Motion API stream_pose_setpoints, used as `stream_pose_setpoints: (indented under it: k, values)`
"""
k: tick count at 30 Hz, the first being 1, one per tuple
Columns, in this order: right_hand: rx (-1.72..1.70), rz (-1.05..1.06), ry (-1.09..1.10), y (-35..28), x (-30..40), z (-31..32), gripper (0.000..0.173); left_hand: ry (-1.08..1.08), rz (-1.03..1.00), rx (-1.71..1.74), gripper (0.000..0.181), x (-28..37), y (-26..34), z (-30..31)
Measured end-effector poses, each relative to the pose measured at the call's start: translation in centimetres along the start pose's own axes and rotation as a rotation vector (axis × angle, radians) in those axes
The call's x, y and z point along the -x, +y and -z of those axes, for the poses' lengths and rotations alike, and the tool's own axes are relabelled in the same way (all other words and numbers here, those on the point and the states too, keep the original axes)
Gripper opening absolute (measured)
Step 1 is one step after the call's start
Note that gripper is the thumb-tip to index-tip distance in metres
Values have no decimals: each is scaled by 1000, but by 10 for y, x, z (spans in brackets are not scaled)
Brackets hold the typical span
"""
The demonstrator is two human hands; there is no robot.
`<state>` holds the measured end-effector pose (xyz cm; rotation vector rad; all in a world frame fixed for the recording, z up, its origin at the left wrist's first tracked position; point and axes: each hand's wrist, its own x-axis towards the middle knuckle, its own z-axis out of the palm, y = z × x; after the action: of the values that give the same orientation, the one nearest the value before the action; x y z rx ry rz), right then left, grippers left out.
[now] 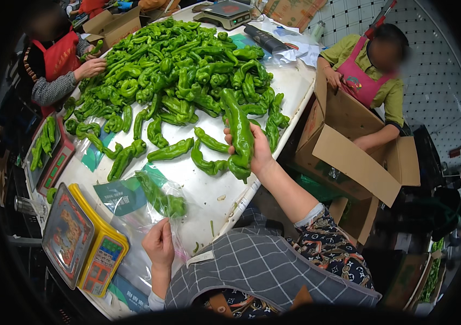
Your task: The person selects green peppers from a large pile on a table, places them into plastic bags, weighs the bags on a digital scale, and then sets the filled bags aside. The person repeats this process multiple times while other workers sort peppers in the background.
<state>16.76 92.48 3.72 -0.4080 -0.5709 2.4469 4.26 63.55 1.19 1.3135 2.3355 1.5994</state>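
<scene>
A large, glossy green pepper [238,130] is gripped in my right hand [261,151], raised above the table's right edge. My left hand [159,241] pinches the rim of a clear plastic bag [137,217] printed with a dark teal panel. One green pepper [159,197] lies inside that bag, seen through the film. Several loose peppers [171,150] lie on the white table between the bag and a big heap of green peppers [186,69].
A yellow scale [102,260] stands at my left, with a red scale [58,162] bearing peppers beyond it. Co-workers [58,61] [366,73] stand at both sides. An open cardboard box [352,162] stands right of the table. Another scale [224,14] sits at the back.
</scene>
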Motion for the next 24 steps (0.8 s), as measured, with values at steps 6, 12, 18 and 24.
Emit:
stream_pose_setpoints:
  k: [6,12,18,24]
  values:
    - [-19,0,62,2,4,-1,40,-8,25,6,9,-1,1,1]
    - [30,122,97,13,5,-5,38,-72,-59,-118,18,-22,38,8]
    - [138,355,45,39,16,-45,33,-133,-216,-12,15,-64,68,-26]
    - [374,547,-69,54,30,-65,46,-211,41,154,18,-77,77,-54]
